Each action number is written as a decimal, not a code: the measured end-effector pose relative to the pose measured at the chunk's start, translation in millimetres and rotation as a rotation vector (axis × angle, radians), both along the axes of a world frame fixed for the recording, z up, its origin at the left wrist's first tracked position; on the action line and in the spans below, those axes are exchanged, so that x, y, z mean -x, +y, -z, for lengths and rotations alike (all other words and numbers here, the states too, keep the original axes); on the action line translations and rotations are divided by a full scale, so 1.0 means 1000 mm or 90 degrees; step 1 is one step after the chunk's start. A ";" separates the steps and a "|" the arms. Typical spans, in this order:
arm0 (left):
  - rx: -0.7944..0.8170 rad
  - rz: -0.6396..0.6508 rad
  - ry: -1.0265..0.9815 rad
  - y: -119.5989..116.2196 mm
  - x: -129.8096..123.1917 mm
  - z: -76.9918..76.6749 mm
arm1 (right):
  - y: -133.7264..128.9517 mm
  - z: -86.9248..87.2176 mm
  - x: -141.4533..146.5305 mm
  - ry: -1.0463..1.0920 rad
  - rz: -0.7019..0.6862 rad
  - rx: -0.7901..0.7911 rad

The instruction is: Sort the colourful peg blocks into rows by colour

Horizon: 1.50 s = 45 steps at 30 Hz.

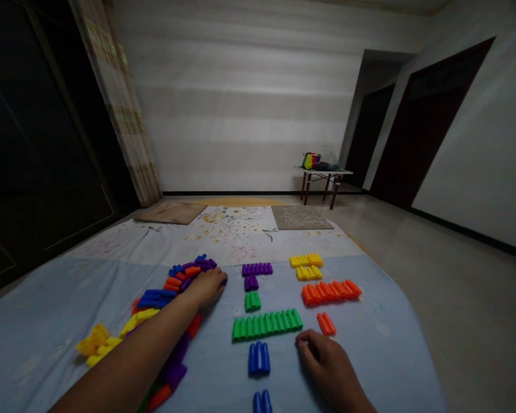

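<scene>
My left hand (208,288) reaches over the far end of a loose heap of bullet-shaped plastic building blocks (157,298) in mixed colours. Its fingers are curled, and a purple block (224,281) shows at the fingertips. My right hand (329,364) rests on the cloth with fingers loosely closed, and nothing shows in it. It lies near a row of green blocks (267,325) and a small orange group (326,323). Blue blocks (258,359) stand side by side to its left. Farther off are purple rows (257,269), a short green group (253,301), a long orange row (331,292) and yellow rows (306,261).
A blue and white floral cloth (382,355) covers the round-edged surface. Two flat mats (301,218) lie at its far side, one left and one right. A small table (324,171) with a colourful bag (311,160) stands by the wall. My left forearm hides part of the heap.
</scene>
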State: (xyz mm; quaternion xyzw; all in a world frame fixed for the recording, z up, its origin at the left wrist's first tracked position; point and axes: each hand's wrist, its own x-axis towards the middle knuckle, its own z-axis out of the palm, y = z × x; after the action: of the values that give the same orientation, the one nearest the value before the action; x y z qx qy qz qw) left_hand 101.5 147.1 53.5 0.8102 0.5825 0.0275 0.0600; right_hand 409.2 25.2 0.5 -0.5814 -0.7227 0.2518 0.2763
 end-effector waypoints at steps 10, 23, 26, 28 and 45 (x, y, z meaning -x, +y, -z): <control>0.103 0.027 -0.086 -0.082 0.036 -0.008 | 0.000 0.000 -0.002 -0.023 0.002 0.003; 0.018 -0.126 -0.096 -0.101 0.049 -0.011 | 0.001 0.001 -0.004 -0.048 0.000 -0.023; 0.045 -0.137 -0.053 -0.099 0.041 -0.017 | 0.000 0.001 -0.004 -0.048 0.000 -0.027; 0.052 -0.144 -0.050 -0.097 0.035 -0.019 | 0.000 0.001 -0.004 -0.046 0.001 -0.029; 0.040 -0.177 -0.253 -0.117 0.004 -0.028 | 0.000 -0.003 -0.003 -0.046 0.011 -0.031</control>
State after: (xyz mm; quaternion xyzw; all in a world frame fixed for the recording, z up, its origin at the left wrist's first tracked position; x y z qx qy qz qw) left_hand 97.8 30.0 81.2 0.6984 0.6659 0.1764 0.1943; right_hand 412.2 24.8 3.1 -0.5896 -0.7330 0.2102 0.2663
